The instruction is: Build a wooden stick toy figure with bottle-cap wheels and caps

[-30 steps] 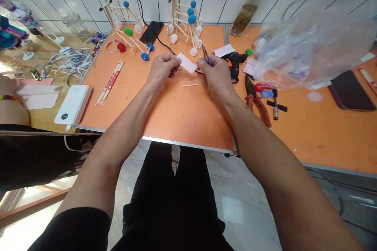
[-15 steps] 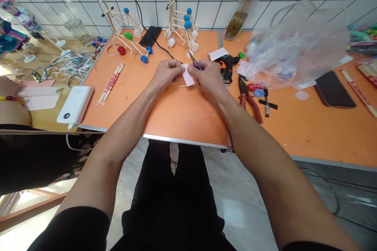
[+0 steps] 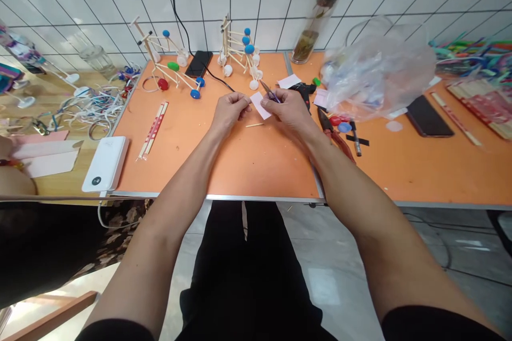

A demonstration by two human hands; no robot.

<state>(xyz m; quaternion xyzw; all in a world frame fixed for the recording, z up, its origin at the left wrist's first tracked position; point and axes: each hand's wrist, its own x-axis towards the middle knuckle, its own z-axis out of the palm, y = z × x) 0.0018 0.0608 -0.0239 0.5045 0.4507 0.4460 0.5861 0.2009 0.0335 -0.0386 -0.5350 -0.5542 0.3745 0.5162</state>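
My right hand [image 3: 286,106] holds a small pair of scissors [image 3: 272,93], their blades pointing up and to the left. Thumb and fingers of that hand also pinch a small pale pink piece of paper [image 3: 261,106] by its right side. Close to the paper's left edge is my left hand [image 3: 232,110], its fingers curled and the thumb pressed against them. Whether anything small is in that pinch, I cannot make out. A short wooden stick [image 3: 254,125] lies on the orange table [image 3: 256,170] below the paper.
Behind stand two stick models with coloured caps [image 3: 173,66] [image 3: 240,50]. A glue gun [image 3: 306,90], pliers [image 3: 332,128] and a plastic bag [image 3: 380,74] lie right. Wrapped chopsticks [image 3: 154,129] and a power bank [image 3: 106,164] are left, near another person's arm [image 3: 16,170].
My left hand's fingertips have come off the paper and sit just left of it. The paper now stays in my right hand, tilted more. The camera view has shifted.
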